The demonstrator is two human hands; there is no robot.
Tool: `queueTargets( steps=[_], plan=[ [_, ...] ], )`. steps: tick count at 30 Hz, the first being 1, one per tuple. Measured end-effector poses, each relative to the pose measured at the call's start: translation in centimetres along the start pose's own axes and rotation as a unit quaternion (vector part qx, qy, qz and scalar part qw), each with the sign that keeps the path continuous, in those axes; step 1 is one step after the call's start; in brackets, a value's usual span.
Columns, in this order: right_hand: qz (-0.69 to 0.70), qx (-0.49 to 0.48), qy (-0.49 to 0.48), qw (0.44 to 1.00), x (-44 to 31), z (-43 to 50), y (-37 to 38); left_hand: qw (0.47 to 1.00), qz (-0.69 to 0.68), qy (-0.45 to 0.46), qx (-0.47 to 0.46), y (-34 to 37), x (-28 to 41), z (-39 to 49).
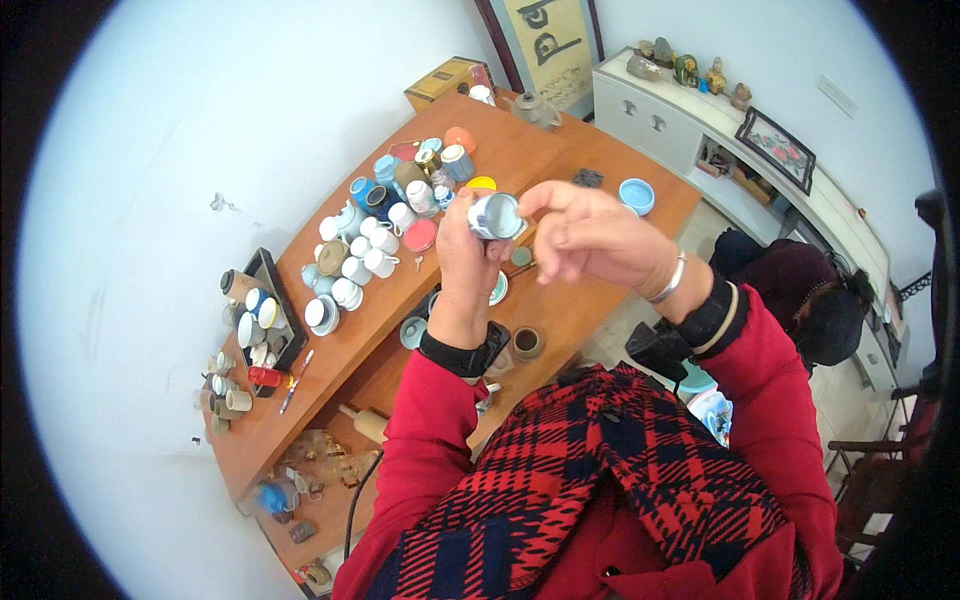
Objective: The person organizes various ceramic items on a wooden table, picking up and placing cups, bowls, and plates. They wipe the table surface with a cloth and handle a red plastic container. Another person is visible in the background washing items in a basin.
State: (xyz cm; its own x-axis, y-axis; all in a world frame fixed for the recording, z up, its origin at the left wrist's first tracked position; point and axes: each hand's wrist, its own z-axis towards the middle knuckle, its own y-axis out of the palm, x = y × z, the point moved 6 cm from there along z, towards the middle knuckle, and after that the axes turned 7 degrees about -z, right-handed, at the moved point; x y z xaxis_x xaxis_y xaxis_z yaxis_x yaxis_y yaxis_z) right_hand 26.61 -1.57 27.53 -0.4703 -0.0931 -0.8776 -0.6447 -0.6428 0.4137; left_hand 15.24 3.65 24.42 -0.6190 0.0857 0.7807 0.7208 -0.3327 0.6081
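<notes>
My left hand (466,259) grips a small blue-and-white ceramic jar (495,217), tilted so its open mouth faces up toward me. Beside its rim hovers my right hand (600,232), fingers loosely bent and apart, with nothing visible in them; a silver bangle is on that wrist. Beyond the left hand, several white mugs (381,262) and a red round lid (420,235) sit on the raised wooden shelf. Below both hands, a brown cup (527,343) stands on the lower tabletop, near a lidded pale-blue piece (412,332).
A dark tray (296,330) of cups lies at the left end of the shelf (330,382). A rolling pin (366,424) rests lower. At the right are a blue bowl (636,196), a grey teapot (534,110), a white cabinet (652,124) and another person (795,292) bending down.
</notes>
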Motion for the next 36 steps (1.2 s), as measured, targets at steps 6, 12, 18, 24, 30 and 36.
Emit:
queueTargets(
  steps=[6, 12, 18, 24, 30, 36],
  plan=[
    [-0.118, 0.128, -0.065, 0.983, -2.8, -1.7, -2.9, 0.976, -0.193, -0.095, -0.043, 0.4, -0.7, -1.1],
    [-0.296, 0.185, -0.014, 0.937, -3.4, -2.8, -2.6, 0.968, -0.202, -0.095, -0.110, 1.9, -0.3, -1.9],
    [-0.652, 0.118, -0.226, 0.714, -5.2, -2.8, 3.1, 0.986, -0.141, -0.074, -0.053, 1.7, -0.2, -2.0],
    [-0.807, 0.024, -0.051, 0.587, -2.3, -0.8, 5.1, 0.999, -0.046, -0.004, -0.014, 2.2, 0.0, -2.2],
    [-0.788, -0.056, -0.059, 0.611, -2.2, 0.3, 4.9, 0.997, -0.056, -0.042, -0.014, 1.5, -0.1, -2.2],
    [-0.786, -0.019, -0.092, 0.611, -2.8, 0.1, 5.3, 0.990, -0.103, -0.069, -0.065, 2.1, 0.1, -2.1]
  ],
)
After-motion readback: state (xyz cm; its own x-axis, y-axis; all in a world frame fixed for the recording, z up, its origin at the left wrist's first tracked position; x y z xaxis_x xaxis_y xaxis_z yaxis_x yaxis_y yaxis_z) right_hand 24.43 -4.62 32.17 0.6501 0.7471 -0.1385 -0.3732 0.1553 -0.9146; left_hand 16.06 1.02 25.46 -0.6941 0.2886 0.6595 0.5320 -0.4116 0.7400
